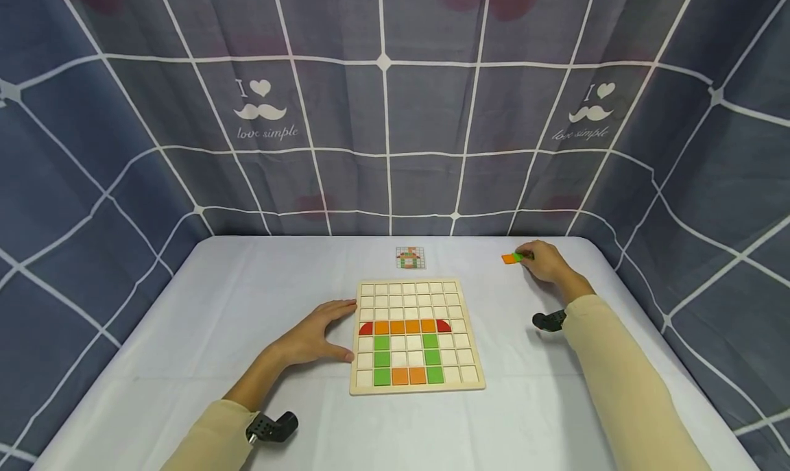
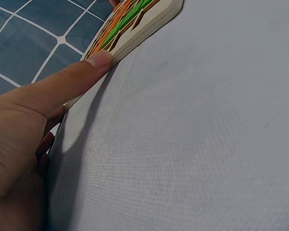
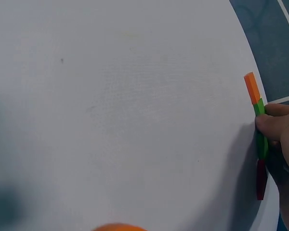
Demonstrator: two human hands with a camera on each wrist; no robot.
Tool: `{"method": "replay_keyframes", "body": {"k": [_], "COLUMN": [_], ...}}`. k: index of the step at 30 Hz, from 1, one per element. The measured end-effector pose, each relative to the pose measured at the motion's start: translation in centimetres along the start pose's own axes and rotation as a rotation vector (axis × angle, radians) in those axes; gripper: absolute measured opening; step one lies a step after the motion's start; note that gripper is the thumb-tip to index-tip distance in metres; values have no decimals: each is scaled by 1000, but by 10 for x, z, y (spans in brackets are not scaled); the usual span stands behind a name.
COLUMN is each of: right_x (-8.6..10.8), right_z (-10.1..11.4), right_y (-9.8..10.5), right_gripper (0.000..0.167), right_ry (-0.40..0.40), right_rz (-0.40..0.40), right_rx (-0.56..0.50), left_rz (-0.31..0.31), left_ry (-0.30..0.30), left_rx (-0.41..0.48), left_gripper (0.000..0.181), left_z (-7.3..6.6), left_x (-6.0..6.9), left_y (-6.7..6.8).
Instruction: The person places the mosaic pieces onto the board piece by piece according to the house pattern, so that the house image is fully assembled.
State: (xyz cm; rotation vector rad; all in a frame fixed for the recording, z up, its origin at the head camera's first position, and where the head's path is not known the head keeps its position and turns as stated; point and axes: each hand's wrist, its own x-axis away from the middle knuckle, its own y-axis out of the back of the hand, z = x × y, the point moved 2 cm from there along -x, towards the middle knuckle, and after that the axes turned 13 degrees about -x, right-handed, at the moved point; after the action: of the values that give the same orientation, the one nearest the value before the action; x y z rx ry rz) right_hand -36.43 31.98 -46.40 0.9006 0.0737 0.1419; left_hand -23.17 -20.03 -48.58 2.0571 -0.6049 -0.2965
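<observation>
A pale wooden grid board (image 1: 453,385) lies flat on the table, with orange, green and red pieces set in some of its squares. Along its left edge, my left hand (image 1: 311,335) rests with fingers extended; in the left wrist view the thumb (image 2: 100,58) touches the rim. At the far right of the table, my right hand (image 1: 543,262) pinches a green tile (image 3: 259,107) between thumb and fingers. An orange tile (image 3: 252,87) adjoins its far end. More green and a dark red piece (image 3: 261,180) show below the thumb, partly in shadow.
A small printed pattern card (image 1: 410,258) lies behind the board. White cloth (image 1: 247,286) covers the table, and a grey-blue checked curtain (image 1: 426,107) encloses its back and sides. A blurred orange shape (image 3: 119,227) shows at the right wrist view's bottom edge.
</observation>
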Motion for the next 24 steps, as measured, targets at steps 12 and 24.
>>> {"method": "replay_keyframes", "body": {"k": [12,24], "right_x": [6,20], "right_z": [9,33], "right_y": [7,12], "right_gripper": [9,12], "right_ry": [4,57], "right_rz": [65,204], "right_rx": [-92,-167], "left_rz": [2,6], "left_ry": [5,-2], "left_rx": [6,-2], "left_gripper": [103,103], "left_z": [0,-2], "left_x": [3,0], "left_y": [0,2]}}
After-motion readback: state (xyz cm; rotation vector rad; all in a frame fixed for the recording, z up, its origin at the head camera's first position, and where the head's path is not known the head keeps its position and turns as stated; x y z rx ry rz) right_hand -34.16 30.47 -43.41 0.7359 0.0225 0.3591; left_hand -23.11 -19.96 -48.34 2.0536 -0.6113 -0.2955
